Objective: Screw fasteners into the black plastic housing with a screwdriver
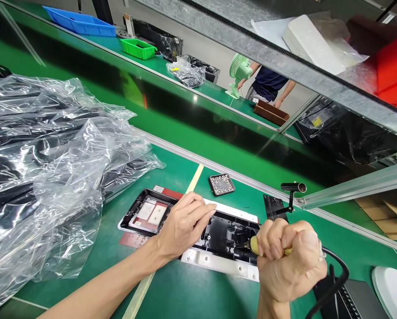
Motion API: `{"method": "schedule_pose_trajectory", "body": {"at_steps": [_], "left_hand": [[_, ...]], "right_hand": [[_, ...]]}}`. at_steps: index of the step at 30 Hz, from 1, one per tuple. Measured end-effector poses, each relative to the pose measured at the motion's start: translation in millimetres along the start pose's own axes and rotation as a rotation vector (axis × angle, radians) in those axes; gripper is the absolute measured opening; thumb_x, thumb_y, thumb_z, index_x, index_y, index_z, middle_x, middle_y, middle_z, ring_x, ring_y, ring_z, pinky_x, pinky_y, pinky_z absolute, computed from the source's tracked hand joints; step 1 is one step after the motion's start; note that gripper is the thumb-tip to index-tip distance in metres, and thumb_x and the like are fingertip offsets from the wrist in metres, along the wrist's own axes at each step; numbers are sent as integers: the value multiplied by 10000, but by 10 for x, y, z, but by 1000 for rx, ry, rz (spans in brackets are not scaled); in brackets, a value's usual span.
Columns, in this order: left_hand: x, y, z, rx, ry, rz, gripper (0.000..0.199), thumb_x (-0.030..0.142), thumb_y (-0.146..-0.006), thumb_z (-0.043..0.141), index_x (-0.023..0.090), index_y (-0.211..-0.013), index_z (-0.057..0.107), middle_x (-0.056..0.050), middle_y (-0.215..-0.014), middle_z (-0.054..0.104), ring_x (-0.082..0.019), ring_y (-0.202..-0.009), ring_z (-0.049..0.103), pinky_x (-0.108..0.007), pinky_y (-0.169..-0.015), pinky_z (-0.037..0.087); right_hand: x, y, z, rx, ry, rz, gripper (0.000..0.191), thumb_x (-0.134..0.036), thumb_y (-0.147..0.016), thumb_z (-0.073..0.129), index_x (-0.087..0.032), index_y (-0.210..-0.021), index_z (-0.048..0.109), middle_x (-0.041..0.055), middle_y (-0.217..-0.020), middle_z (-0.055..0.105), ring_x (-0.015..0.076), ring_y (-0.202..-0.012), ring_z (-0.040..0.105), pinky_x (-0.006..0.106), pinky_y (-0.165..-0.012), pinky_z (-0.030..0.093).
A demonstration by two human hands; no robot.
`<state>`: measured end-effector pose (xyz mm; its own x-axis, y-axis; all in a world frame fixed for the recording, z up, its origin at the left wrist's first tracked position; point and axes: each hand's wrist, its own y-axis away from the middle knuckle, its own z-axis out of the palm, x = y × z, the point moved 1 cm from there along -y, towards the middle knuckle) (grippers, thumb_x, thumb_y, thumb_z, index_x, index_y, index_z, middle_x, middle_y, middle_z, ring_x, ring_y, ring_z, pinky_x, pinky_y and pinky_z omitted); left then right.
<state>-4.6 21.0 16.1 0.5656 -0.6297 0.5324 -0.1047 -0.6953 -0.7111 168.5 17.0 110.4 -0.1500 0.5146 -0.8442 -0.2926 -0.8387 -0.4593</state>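
A long black plastic housing (216,232) lies in a white fixture (214,263) on the green table, with a window-like opening at its left end. My left hand (185,219) bends over the housing's middle, its fingers close together and gripping it. Wrapped around a yellow corded electric screwdriver (254,245), my right hand (291,261) is over the housing's right part. The screwdriver's tip points down into the housing; whether it touches a screw is too small to tell. Beyond the housing sits a small black tray (213,188) of screws.
Plastic-wrapped black parts (68,146) pile up at the left. A black tube holder (293,188) stands near the metal rail. The screwdriver's cord (343,266) loops at the right, near a white round object (393,290). Across the divider, a person (269,82) stands near a green fan (240,68).
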Motion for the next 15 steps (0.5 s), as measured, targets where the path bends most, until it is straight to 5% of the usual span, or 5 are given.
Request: {"method": "schedule_pose_trajectory", "body": {"at_steps": [15], "left_hand": [[13, -3, -3, -2, -2, -2, 209, 56, -976, 611, 137, -1162, 661, -55, -924, 688, -193, -923, 535, -367, -831, 507]], "right_hand": [[-7, -10, 21, 24, 4, 42, 469, -365, -935, 607, -187, -565, 380, -72, -427, 303, 73, -354, 294, 188, -328, 269]]}}
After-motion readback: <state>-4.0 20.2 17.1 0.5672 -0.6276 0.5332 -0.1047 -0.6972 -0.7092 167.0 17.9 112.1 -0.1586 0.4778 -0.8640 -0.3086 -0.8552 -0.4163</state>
